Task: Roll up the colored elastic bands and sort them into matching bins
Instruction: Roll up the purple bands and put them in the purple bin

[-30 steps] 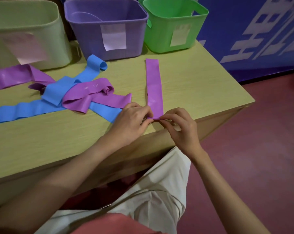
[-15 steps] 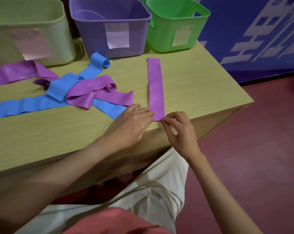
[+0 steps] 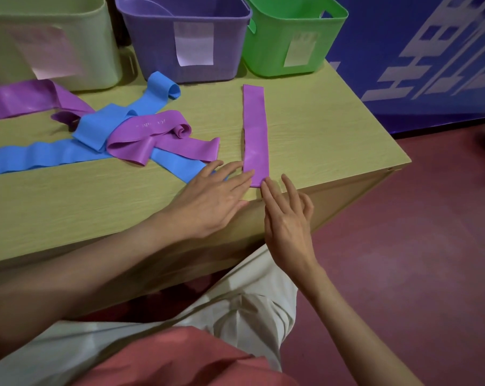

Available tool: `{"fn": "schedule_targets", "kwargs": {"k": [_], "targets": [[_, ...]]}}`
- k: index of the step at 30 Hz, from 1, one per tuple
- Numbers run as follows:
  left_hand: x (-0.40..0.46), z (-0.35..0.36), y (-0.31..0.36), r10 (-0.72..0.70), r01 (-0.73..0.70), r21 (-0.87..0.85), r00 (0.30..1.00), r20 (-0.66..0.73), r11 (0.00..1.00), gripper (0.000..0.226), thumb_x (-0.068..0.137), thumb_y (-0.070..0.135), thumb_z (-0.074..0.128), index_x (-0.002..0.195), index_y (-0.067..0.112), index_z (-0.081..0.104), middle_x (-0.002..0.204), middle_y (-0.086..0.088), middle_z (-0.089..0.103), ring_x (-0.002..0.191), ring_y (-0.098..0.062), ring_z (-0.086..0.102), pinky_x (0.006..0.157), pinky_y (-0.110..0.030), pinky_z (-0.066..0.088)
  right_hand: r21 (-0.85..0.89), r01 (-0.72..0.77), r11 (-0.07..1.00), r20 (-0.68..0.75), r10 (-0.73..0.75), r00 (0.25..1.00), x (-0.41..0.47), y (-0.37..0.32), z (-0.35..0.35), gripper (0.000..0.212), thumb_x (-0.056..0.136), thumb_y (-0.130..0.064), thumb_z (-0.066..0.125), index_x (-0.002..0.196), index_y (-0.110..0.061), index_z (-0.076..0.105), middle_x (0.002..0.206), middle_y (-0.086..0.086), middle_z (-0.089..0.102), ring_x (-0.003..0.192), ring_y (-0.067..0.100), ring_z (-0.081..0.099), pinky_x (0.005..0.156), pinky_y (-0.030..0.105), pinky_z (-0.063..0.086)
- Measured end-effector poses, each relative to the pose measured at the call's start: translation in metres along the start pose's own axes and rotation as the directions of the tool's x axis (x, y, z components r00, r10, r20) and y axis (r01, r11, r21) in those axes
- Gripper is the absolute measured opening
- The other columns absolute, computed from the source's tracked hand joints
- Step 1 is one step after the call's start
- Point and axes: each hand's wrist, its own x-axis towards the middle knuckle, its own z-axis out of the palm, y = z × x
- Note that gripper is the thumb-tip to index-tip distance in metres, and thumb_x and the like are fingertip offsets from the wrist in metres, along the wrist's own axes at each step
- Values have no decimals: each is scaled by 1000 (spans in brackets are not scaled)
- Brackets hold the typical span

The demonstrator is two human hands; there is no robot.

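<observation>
We see a purple band (image 3: 255,135) lying flat and straight on the table (image 3: 319,140), its far end pointing at the purple bin (image 3: 185,37) and its near end at the table's front edge. Our left hand (image 3: 210,199) rests flat beside that near end, fingers straight and slightly spread, fingertips touching the band's left edge. Our right hand (image 3: 287,218) reaches in with straight, spread fingers, the forefinger touching the band's near corner. Left of the band lies a tangle of blue bands (image 3: 54,156) and other purple bands (image 3: 163,135).
</observation>
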Motion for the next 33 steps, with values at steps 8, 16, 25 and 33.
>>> {"fn": "schedule_targets", "kwargs": {"k": [8, 16, 25, 33], "targets": [[1, 0, 0, -31, 30, 25, 999, 33, 999, 57, 100, 40, 18, 147, 10, 31, 157, -1, 23, 145, -24, 16, 117, -46, 16, -26, -47, 999, 89, 49, 995, 5, -3, -2, 47, 97, -10, 48, 143, -16, 42, 150, 2, 41, 145, 27, 23, 107, 43, 22], [2, 7, 1, -90, 90, 31, 996, 18, 995, 60, 99, 40, 17, 150, 10, 21, 160, 1, 7, 146, -25, 13, 115, -53, 17, -1, -17, 1000, 116, 17, 993, 18, 1, 0, 47, 103, -28, 29, 145, -11, 39, 153, 5, 36, 147, 27, 17, 113, 41, 15], [15, 4, 3, -151, 151, 19, 988, 13, 988, 63, 97, 42, 7, 152, 12, 12, 160, 1, 4, 147, -24, 6, 117, -52, 4, 113, 1, 994, 185, -22, 982, 32, 11, 0, 56, 101, -37, 14, 151, -15, 27, 159, -2, 22, 149, 20, 1, 119, 41, 6], [26, 1, -2, -128, 122, -47, 979, -156, 991, 46, 98, 38, 32, 113, 7, 63, 128, -7, 54, 112, -27, 47, 95, -43, 41, 183, 47, 982, 276, -97, 956, 45, 28, -1, 60, 99, -44, 9, 153, -21, 21, 160, -10, 14, 149, 15, -4, 120, 40, 3]]}}
